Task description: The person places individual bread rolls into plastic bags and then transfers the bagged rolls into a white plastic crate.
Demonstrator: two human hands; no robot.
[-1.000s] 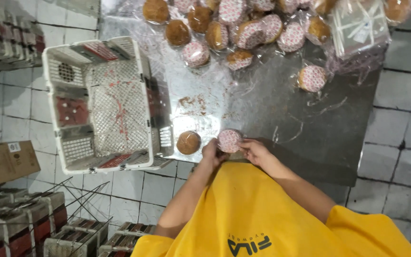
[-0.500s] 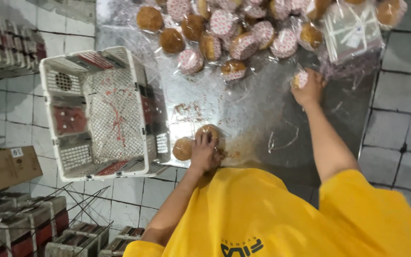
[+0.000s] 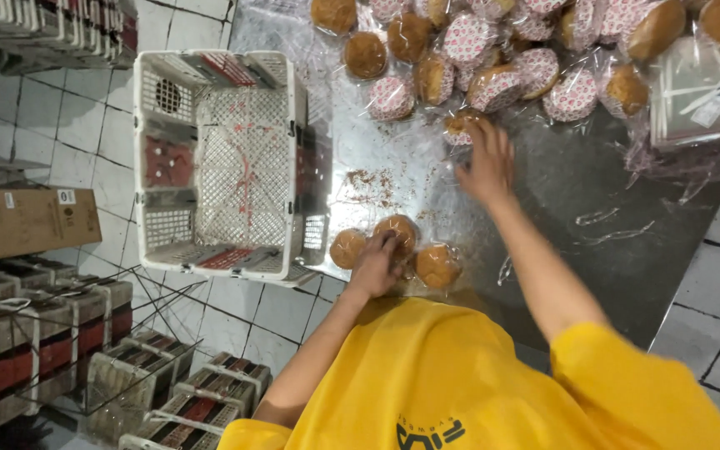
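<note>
Steel surface [image 3: 627, 250], white crate [image 3: 218, 150] alongside, left hand [image 3: 377, 265] fingers pressed down on middle of three wrapped buns [image 3: 397, 233] at near edge, right hand [image 3: 487, 162] fingers spread loosely, touching bun pile [image 3: 468, 125] at far side.

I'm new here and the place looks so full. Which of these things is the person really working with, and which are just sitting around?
In use:
- left hand resting on the middle of three wrapped buns at the table's near edge
- right hand reaching to a wrapped bun by the far pile
- steel table

Just sitting there:
- white crate
- cardboard box
- stacked crates on the floor
</note>
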